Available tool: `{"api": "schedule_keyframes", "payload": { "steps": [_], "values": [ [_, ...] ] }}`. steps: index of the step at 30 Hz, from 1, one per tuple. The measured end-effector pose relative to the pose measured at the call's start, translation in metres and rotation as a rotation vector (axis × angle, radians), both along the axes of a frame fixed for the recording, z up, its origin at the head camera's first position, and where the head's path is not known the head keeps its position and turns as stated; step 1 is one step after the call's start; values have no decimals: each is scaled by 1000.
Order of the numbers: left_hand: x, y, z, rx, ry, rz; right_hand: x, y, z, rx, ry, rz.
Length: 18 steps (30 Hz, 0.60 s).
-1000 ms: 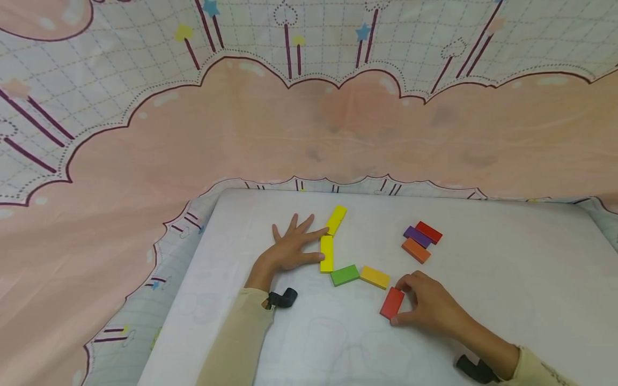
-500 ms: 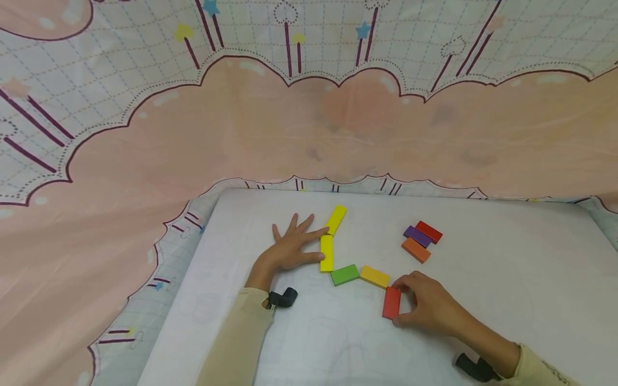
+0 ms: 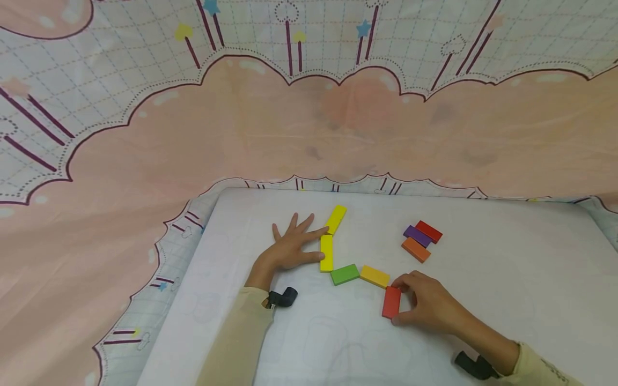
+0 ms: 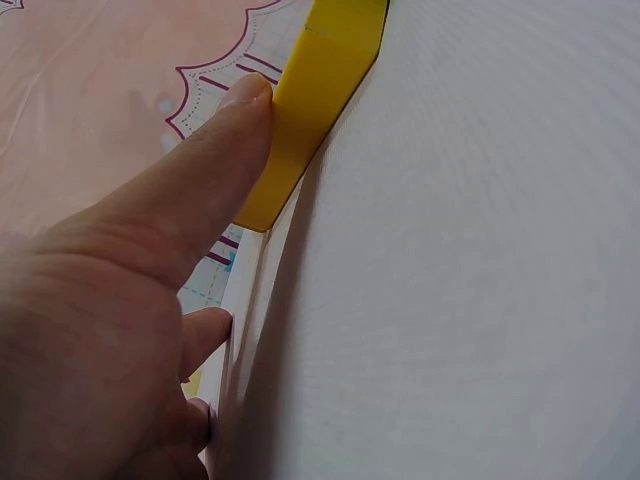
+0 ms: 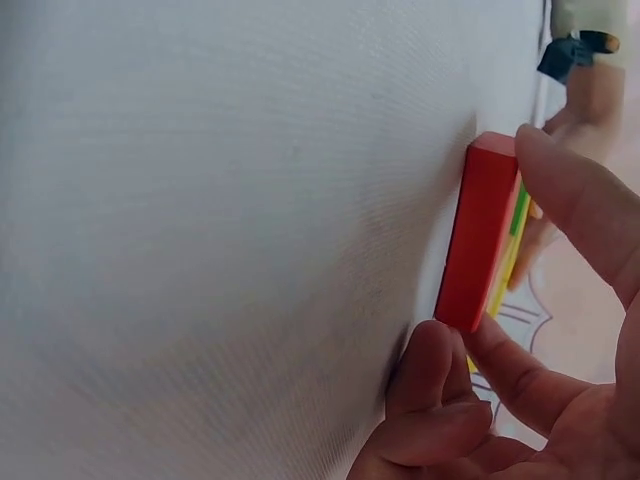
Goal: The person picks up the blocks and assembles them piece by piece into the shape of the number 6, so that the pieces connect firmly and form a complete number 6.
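Right hand (image 3: pixel 425 301): we pinch the red block (image 3: pixel 391 302) between thumb and fingertips, on the white tabletop (image 3: pixel 512 257).
Left hand (image 3: pixel 289 249): our fingers fan out wide, thumb against the lower yellow block (image 3: pixel 328 261), index fingertip at the upper yellow block (image 3: pixel 337 219).
Between both hands: the green block (image 3: pixel 345 274) sits near the left thumb, the amber block (image 3: pixel 374 276) just left of the right fingertips.
Beyond the right fingers: an orange block (image 3: pixel 416 250), purple block (image 3: pixel 417 236) and dark red block (image 3: pixel 429 232) lie side by side, touching.
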State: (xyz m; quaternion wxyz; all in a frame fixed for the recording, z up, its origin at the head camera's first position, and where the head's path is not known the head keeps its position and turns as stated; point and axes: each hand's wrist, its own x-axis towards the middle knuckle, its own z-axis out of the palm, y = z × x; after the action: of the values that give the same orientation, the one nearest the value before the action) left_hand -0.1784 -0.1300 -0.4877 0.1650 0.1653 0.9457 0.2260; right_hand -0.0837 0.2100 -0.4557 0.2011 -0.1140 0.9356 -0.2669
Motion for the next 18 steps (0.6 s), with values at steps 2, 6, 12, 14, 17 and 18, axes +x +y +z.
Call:
{"api": "schedule_keyframes", "payload": {
  "steps": [2,6,12,14,17,18],
  "values": [
    [0,0,0,2,-1,0,0,0,0,-1,-5,-5],
    [-1,0,0,1,-1,4,-2,0,-1,-11,-21,-11],
    [-1,1,0,-2,4,7,-4,1,0,-35,-11,-4],
    [-1,2,0,-3,6,7,-5,1,0,-37,-8,-6],
    [-1,2,0,-2,9,11,-6,0,-1,-33,-8,-8],
    [-1,2,0,-3,11,13,-6,0,-1,-30,-10,-9]
  ]
}}
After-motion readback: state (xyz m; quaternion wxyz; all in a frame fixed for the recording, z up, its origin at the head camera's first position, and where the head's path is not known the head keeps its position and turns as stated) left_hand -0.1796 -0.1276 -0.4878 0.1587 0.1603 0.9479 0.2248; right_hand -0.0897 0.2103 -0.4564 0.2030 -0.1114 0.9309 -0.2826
